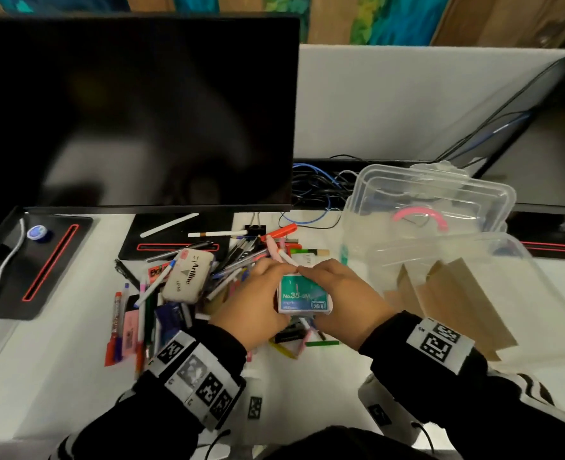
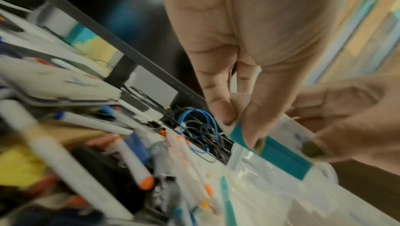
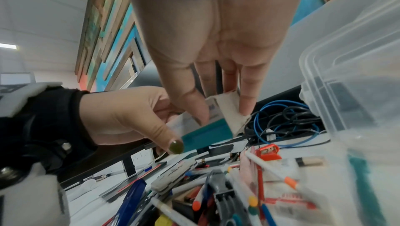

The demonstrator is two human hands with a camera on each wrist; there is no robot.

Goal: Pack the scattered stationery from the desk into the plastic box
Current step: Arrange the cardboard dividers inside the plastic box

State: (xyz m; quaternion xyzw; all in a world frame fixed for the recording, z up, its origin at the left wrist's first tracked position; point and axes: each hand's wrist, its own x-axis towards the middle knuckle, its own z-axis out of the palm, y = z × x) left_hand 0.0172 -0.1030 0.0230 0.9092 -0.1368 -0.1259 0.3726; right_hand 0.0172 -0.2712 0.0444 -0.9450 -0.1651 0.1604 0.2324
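**Both hands on staple box, above the pile**

Far left of the surface: black stand base with red stripe, white cord across it. Behind it, dark monitor.

Left-centre: heap of scattered pens and markers, a whiteboard eraser lying on top of them, pink eraser at the near-left edge of the heap.

Left hand: palm toward centre, fingers curled round the left side of the teal-and-white staple box; thumb on its near edge. Left wrist view: fingertips pressed on the teal band of the box.

Staple box: held clear above the pile, between both hands, label facing up, just left of the plastic box.

Right hand: mirrors the left, fingers wrapped over the right side and far edge of the box; index tips of both hands nearly meet at the far edge. Right wrist view: thumb and fingers pinch the box end.

Right: clear plastic box, open, near the right hand. Inside: folded brown paper pieces. Its clear lid stands behind it, a pink handle showing through. Tangle of blue and black cables behind, between monitor and lid.
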